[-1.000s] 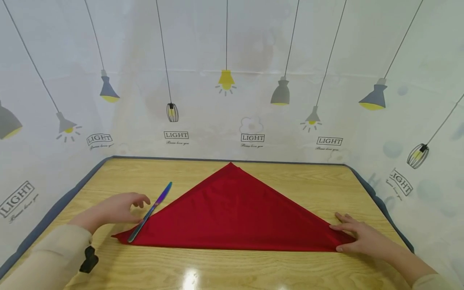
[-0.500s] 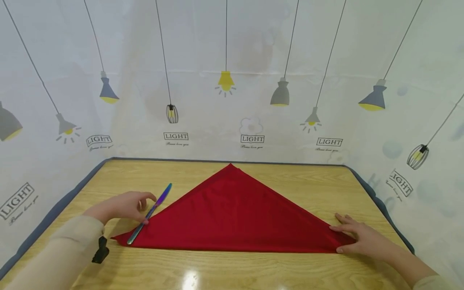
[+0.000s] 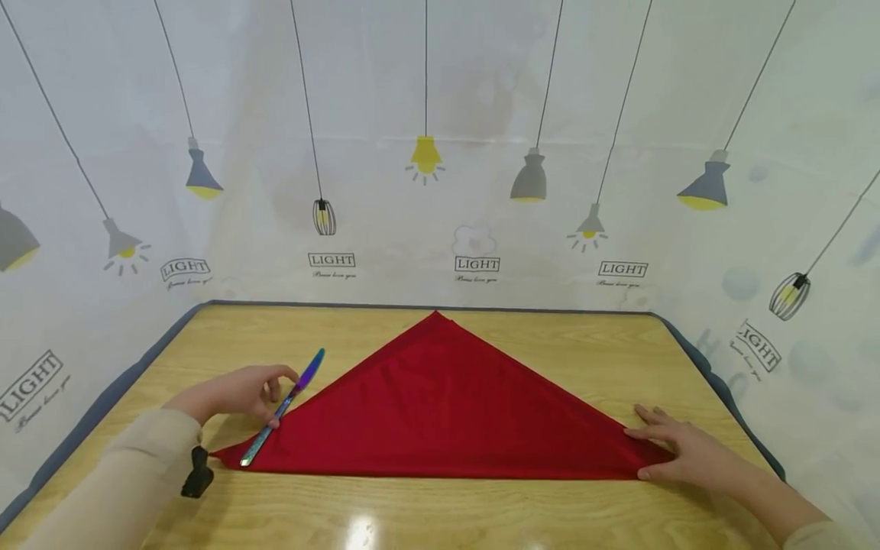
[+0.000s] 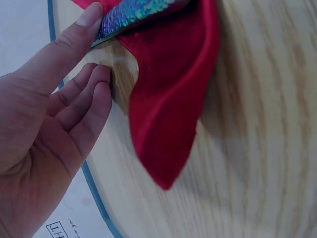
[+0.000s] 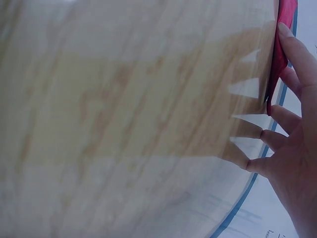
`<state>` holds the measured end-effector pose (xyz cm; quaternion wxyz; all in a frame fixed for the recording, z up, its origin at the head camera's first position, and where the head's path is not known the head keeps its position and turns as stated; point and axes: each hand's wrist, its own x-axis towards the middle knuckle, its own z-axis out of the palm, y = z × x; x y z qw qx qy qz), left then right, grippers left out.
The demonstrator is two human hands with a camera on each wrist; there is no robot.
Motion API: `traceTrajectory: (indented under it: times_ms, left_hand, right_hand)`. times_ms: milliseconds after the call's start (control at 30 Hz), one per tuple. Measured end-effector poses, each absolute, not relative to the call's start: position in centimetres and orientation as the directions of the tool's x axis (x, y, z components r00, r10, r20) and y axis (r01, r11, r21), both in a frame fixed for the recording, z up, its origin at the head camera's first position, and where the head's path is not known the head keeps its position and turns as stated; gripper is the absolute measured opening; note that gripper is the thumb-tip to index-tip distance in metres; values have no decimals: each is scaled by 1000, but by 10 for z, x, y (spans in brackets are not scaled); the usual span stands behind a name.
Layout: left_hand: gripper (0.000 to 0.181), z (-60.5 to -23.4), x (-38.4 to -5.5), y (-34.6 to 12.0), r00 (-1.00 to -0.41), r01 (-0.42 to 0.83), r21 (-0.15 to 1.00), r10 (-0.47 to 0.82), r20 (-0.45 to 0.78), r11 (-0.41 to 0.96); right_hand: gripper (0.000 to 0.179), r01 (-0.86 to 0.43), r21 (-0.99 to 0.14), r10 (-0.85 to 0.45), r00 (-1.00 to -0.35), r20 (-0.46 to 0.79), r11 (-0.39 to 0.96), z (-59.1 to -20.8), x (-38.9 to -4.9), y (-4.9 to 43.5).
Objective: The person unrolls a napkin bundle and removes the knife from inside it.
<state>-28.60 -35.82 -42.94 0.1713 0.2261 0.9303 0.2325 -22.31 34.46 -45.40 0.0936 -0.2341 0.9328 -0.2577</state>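
Observation:
A red cloth napkin lies as a wide triangle, its peak pointing to the far edge of the table. Across its left corner, slanting, lies an iridescent table knife. My left hand pinches the knife, thumb on the near side and index finger towards the blade. In the left wrist view the thumb of my left hand touches the shiny handle, and the napkin's corner hangs past it. At the right corner of the napkin, my right hand rests with fingers spread, partly covering that corner.
The wood-grain table has a dark blue edging at the back and sides. A pale wall covering printed with hanging lamps surrounds it. A black strap piece hangs at the left wrist.
The left hand has moved right and its thumb and index finger have closed on the knife. The knife and napkin hardly differ. The right hand has stayed in place.

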Motion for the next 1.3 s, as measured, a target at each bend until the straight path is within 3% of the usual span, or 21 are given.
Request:
traceTrajectory:
  times_ms: [1300]
  left_hand:
    - [64, -425, -287, -346, -824, 93, 634, 417, -384, 768]
  right_hand:
    - [61, -377, -550, -476, -878, -44, 745, -457, -223, 344]
